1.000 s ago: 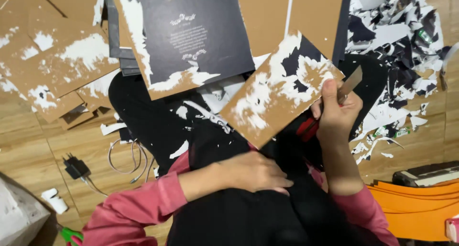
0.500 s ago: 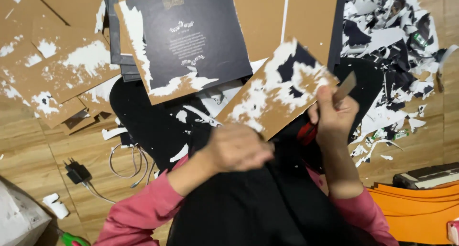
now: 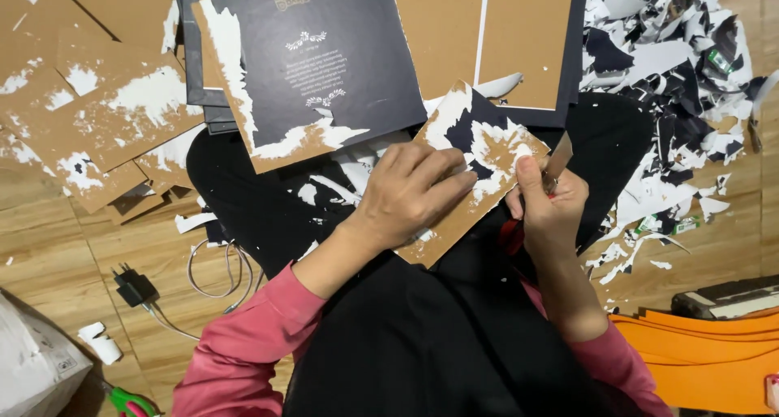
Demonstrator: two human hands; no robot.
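Fingers [image 3: 438, 169] of your left hand [image 3: 406, 194] press flat on the cardboard piece [image 3: 475, 169] over your lap; right hand [image 3: 548, 202] grips the scraper blade [image 3: 558, 159]. Mid-scrape; next stroke needs a low angle.

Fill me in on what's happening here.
A person sits on the floor with a brown board across the lap. The left hand presses it flat; the right hand grips a blade at its edge, where black and white paper is partly scraped off. Torn scraps lie to the right, stripped boards to the left.
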